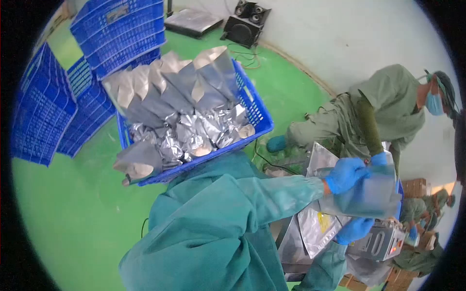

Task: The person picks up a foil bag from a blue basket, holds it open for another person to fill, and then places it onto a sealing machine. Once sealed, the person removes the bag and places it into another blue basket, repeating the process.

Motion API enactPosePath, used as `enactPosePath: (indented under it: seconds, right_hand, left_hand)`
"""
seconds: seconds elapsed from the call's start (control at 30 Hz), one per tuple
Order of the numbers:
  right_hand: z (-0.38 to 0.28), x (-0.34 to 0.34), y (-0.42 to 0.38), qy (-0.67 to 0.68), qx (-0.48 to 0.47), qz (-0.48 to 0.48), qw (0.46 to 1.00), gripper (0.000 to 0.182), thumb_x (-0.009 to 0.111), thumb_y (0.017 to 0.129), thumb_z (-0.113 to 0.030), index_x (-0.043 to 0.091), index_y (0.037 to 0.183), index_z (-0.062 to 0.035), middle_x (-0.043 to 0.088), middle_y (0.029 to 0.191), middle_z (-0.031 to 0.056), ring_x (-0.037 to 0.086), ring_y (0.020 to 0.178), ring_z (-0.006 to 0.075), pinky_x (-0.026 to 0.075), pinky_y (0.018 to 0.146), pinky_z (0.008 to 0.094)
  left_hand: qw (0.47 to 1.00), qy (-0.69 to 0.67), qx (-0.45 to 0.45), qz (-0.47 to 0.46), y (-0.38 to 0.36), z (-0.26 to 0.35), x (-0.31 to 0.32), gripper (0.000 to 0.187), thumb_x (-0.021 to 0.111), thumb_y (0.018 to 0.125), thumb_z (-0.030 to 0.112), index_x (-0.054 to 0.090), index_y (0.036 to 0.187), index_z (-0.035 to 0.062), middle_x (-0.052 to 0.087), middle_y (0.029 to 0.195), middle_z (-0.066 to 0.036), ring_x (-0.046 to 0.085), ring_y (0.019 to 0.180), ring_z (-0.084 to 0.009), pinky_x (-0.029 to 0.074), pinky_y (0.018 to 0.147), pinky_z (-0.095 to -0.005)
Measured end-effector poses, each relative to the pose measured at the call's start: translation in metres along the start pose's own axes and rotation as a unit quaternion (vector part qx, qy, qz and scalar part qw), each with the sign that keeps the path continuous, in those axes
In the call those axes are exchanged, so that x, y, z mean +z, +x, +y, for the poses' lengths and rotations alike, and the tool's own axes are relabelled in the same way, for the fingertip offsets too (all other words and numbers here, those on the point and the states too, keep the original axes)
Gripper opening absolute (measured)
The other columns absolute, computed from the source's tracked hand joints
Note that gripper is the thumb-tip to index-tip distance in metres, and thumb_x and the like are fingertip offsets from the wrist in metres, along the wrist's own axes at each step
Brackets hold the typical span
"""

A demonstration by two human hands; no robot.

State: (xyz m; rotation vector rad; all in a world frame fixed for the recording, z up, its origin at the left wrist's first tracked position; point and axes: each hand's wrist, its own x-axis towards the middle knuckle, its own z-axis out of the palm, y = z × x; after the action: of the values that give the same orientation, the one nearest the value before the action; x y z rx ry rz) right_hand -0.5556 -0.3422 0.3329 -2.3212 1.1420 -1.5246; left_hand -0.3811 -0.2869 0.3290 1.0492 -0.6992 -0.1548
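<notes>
A silvery-grey pouch (340,207), smeared by motion, is stretched between my two blue-gloved hands. My left hand (345,175) has its fingers closed on the upper part of the pouch. Along its lower edge, my right hand (355,230) is bent round the pouch, its fingertips partly hidden. Beneath lies a flat foil bag (315,230) with a yellow mark, on top of other silver sheets. Close to my right hand stands a grey metal machine (378,241) with small red lights.
A blue crate (255,104) full of silver foil bags (194,92) stands beside me. Stacked blue baskets (119,36) and a speaker set (245,24) are farther off. A masked co-worker (388,102) sits opposite, one gloved hand (378,159) near the pouch. Other people work beyond.
</notes>
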Motion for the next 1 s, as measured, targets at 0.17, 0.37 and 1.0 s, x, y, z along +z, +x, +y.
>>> enactPosePath:
  seconds: [0.17, 0.37, 1.0]
  right_hand:
    - [0.012, -0.007, 0.005, 0.069, 0.081, -0.082, 0.991, 0.031, 0.047, 0.093, -0.023, 0.061, 0.097, 0.0048, 0.061, 0.091, 0.0109, 0.053, 0.082, 0.019, 0.042, 0.076, 0.0321]
    - [0.018, 0.007, -0.004, 0.082, 0.098, -0.051, 0.99, 0.024, 0.051, 0.09, -0.022, 0.056, 0.084, 0.0005, 0.047, 0.07, 0.0031, 0.044, 0.066, 0.0134, 0.038, 0.06, 0.0274]
    - [0.061, 0.003, 0.003, 0.076, 0.067, -0.082, 0.991, 0.03, 0.048, 0.093, -0.029, 0.055, 0.087, -0.0012, 0.053, 0.077, 0.0061, 0.047, 0.063, 0.0122, 0.038, 0.052, 0.0256]
  left_hand:
    - [0.997, 0.053, 0.004, 0.052, 0.03, -0.022, -0.026, 0.025, 0.058, 0.084, 0.027, 0.065, 0.077, 0.004, 0.061, 0.072, -0.016, 0.059, 0.068, -0.0294, 0.045, 0.064, -0.039]
    - [0.989, 0.125, -0.076, 0.022, 0.024, -0.032, -0.05, 0.033, 0.059, 0.082, 0.035, 0.067, 0.074, 0.0049, 0.061, 0.072, -0.016, 0.059, 0.068, -0.03, 0.044, 0.063, -0.0388]
    - [0.547, 0.777, -0.23, 0.213, -0.264, 0.192, -0.351, 0.072, 0.075, 0.066, 0.032, 0.046, 0.131, 0.0212, 0.053, 0.052, -0.004, 0.049, 0.041, -0.0235, 0.039, 0.041, -0.0349]
